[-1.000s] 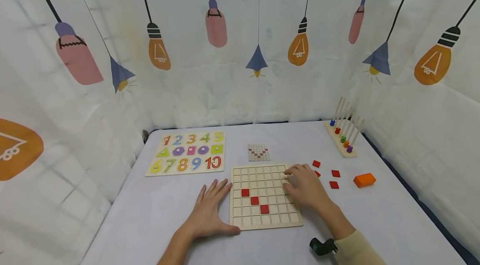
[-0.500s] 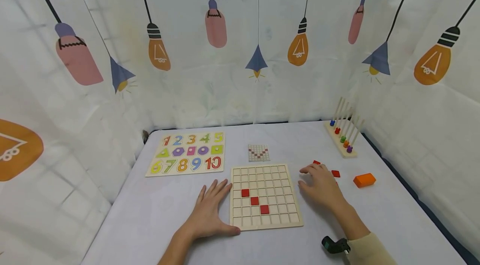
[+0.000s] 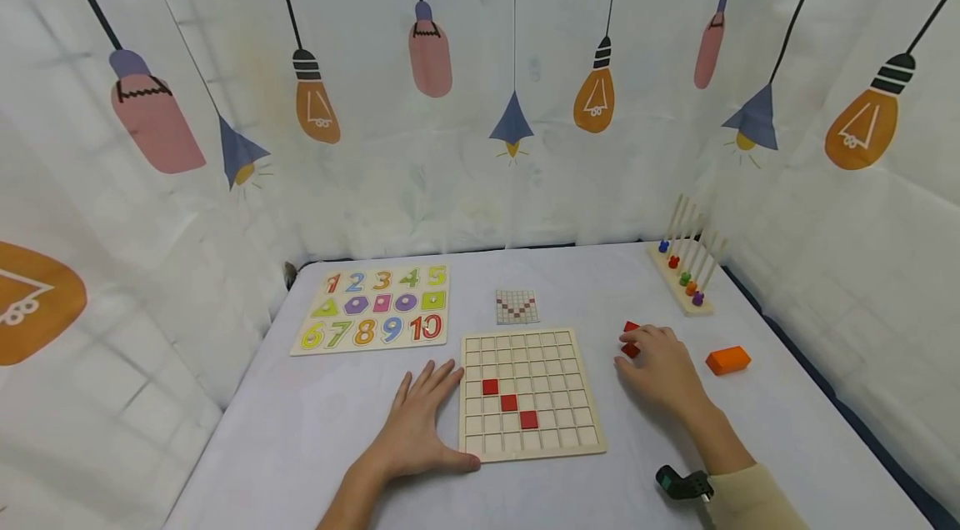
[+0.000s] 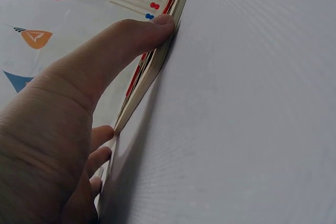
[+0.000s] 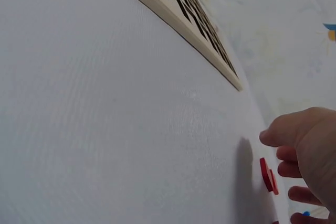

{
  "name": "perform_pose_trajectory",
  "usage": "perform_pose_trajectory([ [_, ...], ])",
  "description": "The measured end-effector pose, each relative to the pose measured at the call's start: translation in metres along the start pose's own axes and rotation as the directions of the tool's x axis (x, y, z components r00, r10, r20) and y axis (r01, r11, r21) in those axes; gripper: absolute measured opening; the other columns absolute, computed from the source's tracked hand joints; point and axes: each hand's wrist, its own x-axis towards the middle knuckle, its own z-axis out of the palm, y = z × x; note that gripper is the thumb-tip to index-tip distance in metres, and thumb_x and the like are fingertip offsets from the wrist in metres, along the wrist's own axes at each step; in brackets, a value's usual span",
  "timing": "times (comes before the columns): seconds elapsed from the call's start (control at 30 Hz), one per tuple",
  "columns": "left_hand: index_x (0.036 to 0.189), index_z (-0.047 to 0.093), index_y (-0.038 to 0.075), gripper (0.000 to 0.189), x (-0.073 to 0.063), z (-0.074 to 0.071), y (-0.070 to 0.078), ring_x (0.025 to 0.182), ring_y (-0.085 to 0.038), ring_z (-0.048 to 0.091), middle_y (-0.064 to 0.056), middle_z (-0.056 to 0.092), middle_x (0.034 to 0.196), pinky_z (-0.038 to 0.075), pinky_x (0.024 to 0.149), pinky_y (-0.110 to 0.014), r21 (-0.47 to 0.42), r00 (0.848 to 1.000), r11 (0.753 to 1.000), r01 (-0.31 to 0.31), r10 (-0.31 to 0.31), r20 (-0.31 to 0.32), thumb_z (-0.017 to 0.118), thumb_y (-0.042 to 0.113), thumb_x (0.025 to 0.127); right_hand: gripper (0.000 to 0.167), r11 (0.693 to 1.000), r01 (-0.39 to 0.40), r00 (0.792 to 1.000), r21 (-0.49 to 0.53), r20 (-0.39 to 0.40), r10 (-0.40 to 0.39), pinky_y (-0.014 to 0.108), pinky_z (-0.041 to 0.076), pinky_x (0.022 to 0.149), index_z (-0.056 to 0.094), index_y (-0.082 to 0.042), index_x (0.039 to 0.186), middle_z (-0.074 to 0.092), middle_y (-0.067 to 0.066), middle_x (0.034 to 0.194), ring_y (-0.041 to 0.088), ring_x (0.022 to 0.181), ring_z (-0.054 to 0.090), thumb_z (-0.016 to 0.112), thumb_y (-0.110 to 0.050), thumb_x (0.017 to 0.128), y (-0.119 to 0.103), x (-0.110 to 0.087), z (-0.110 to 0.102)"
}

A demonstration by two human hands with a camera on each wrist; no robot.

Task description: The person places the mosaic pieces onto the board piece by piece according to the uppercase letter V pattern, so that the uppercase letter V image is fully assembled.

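Note:
A wooden grid board [image 3: 551, 380] lies flat, with red square tiles [image 3: 509, 402] set in three of its cells along a diagonal. My left hand [image 3: 416, 426] rests at its left side, fingers spread and thumb on the near left corner; the left wrist view shows the thumb tip on the board's edge [image 4: 139, 90]. To the right of the board, my right hand [image 3: 663, 367] hovers over loose red tiles [image 3: 631, 351], fingers bent loosely downward. In the right wrist view, red tiles [image 5: 266, 176] lie beyond the thumb, apart from it. Other tiles are hidden under the hand.
Behind the grid board lies a small pattern card [image 3: 517, 307]. A number and shape puzzle board [image 3: 303, 340] is at the back left. An orange block [image 3: 727, 360] sits right of the right hand, and a peg stand with coloured beads [image 3: 682, 280] stands at the back right.
My right hand has moved right, from the right edge of the grid board to over the loose red tiles, covering some of them. The left hand has stayed in place.

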Motion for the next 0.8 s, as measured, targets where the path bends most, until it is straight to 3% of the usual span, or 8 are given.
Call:
perform_pose_trajectory([
  [0.8, 0.174, 0.041, 0.026, 0.143, 0.0, -0.001, -0.001, 0.175, -0.036, 0.018, 0.002, 0.033, 0.184, 0.006, 0.14, -0.07, 0.022, 1.0, 1.0, -0.017, 0.017, -0.005, 0.088, 0.091, 0.055, 0.043, 0.995, -0.094, 0.996, -0.043, -0.011, 0.094, 0.076, 0.042, 0.113, 0.078, -0.006, 0.127, 0.073, 0.022, 0.132, 0.05, 0.134, 0.051, 0.084, -0.036, 0.097, 0.014, 0.0, -0.003],
])
